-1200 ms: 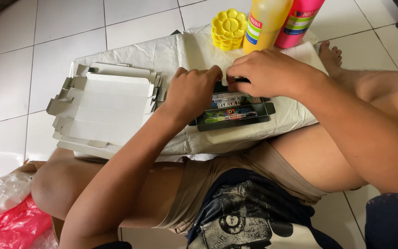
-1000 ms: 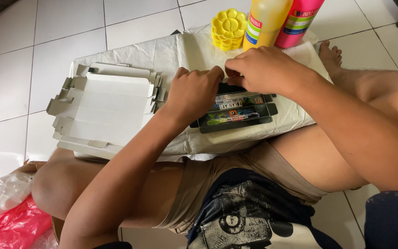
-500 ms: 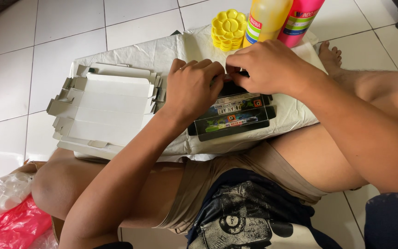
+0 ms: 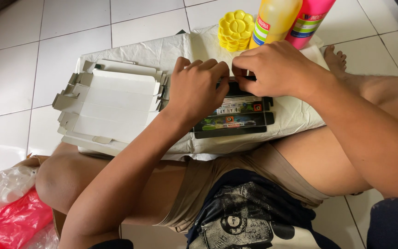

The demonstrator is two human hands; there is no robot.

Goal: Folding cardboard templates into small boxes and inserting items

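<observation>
A flat dark printed carton [image 4: 236, 117] lies on a white cloth-covered pad [image 4: 295, 117] across my lap. My left hand [image 4: 196, 90] rests on the carton's left part, fingers curled over its top edge. My right hand [image 4: 272, 69] pinches the carton's upper edge beside the left fingertips. Both hands hide the carton's upper half. A stack of flat white unfolded cartons [image 4: 114, 106] lies on the pad just left of my left hand.
A stack of yellow flower-shaped palettes [image 4: 236, 30], a yellow bottle [image 4: 275, 18] and a pink bottle [image 4: 309, 20] stand at the pad's far edge. Red and clear plastic bags [image 4: 8, 207] lie on the tiled floor at lower left. My bare foot [image 4: 337, 60] rests at right.
Both hands have shifted up to the carton's top edge, and the left fingers have spread over it. The carton has tilted slightly and shows more of its lower panels.
</observation>
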